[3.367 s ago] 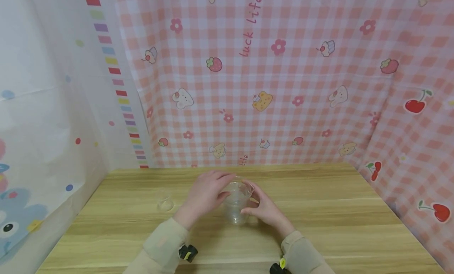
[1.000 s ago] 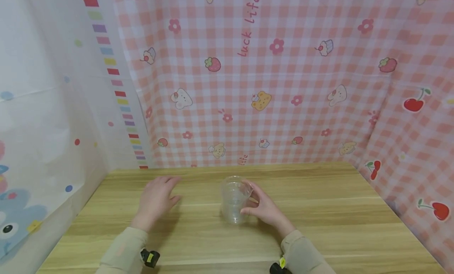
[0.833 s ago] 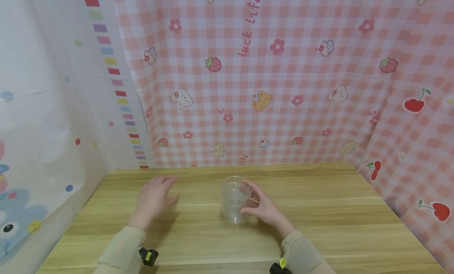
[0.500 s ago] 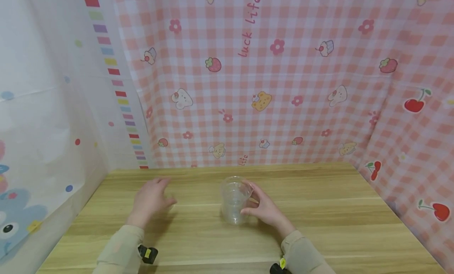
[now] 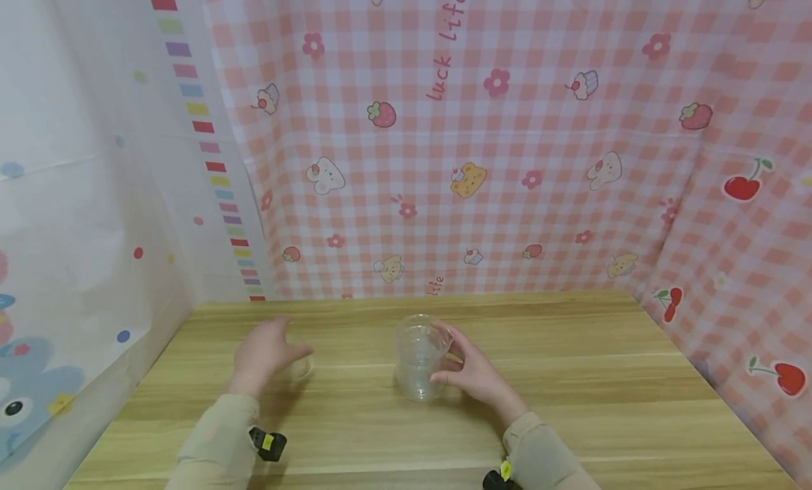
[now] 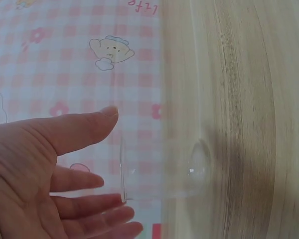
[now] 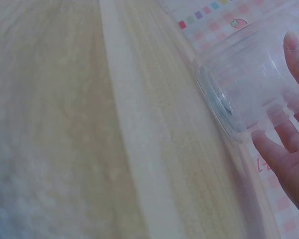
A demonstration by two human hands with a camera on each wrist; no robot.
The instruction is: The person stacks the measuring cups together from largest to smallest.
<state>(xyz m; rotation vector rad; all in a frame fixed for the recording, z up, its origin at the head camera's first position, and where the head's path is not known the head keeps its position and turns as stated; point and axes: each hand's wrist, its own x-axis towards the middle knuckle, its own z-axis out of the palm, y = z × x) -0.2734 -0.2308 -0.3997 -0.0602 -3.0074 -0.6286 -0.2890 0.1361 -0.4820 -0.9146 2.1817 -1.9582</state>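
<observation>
A tall clear plastic cup [image 5: 415,359] stands upright near the middle of the wooden table. My right hand [image 5: 469,370] holds it from the right, thumb on the near side and fingers behind. Rings inside its wall [image 7: 244,82] show in the right wrist view; whether another cup is nested there I cannot tell. At the left, a smaller clear cup [image 5: 302,367] sits on the table, partly hidden behind my left hand [image 5: 263,352]. In the left wrist view, the left fingers are spread and loose beside this short cup [image 6: 197,167], its rim near the fingertips.
The wooden table [image 5: 590,405] runs back to a pink checked cloth [image 5: 406,144] hung behind it. Printed cloth also hangs at both sides. A small black camera [image 5: 268,444] is strapped to each wrist.
My left hand has left the tall cup's top and gone left to the small cup. Over the last half second it shifted slightly, and the small cup shows again. The right hand stays put.
</observation>
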